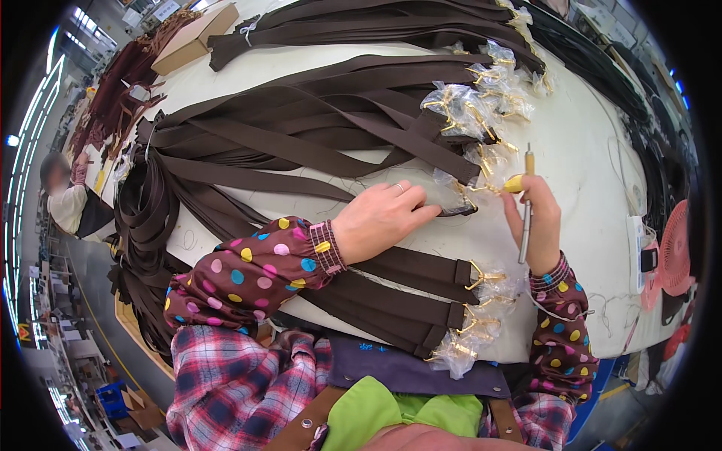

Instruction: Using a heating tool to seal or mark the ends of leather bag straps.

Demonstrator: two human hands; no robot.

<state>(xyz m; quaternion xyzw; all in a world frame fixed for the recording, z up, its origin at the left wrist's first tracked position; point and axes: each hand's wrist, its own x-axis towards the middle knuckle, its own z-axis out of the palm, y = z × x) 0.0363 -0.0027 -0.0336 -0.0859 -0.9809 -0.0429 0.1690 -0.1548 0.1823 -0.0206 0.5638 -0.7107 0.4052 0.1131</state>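
My left hand, with a ring on one finger, reaches across the table. Its fingers are closed at the end of a dark strap, beside a gold-coloured buckle. In my right hand is a slim pen-shaped tool, silver with a brass-coloured upper part, held upright. A yellow covering or piece shows at this hand's fingertip, close to the buckles. Long dark brown straps fan out to the left, and clear plastic wrap covers many gold buckles at their right ends.
Several finished-looking straps lie nearest me on the white table. A cardboard box stands at the far left. To the right are a pink fan, a white power strip and a thin cable. Another person is at the left.
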